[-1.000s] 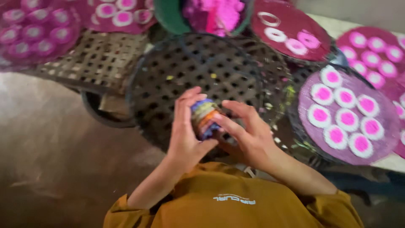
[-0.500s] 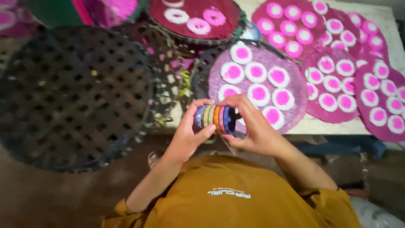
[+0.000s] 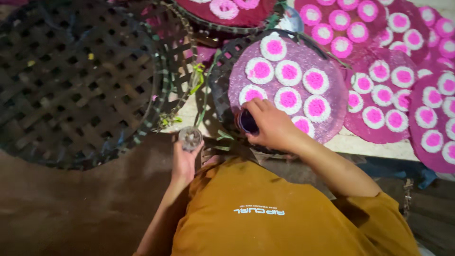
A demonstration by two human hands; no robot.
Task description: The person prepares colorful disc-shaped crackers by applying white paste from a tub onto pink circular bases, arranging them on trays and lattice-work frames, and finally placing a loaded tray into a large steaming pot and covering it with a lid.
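Note:
My left hand (image 3: 186,160) grips a small stack of round moulds (image 3: 190,137), seen end-on as a pale disc, just off the near edge of the table. My right hand (image 3: 274,127) holds one dark purple round mould (image 3: 247,122) and sets it down on the near left part of a woven tray covered in purple cloth (image 3: 334,111). That tray carries several white rounds with pink centres (image 3: 288,98). The mould sits beside the nearest rounds.
A large empty woven bamboo tray (image 3: 76,80) lies to the left, overlapping a second one (image 3: 177,71). More purple-covered trays of pink-and-white rounds (image 3: 379,95) fill the right and far side. Brown ground (image 3: 71,208) lies below the table edge.
Both hands held the stack of coloured moulds together before. Now they are apart: the right hand has taken one mould onto the purple tray, and the left has dropped toward the table edge with the rest.

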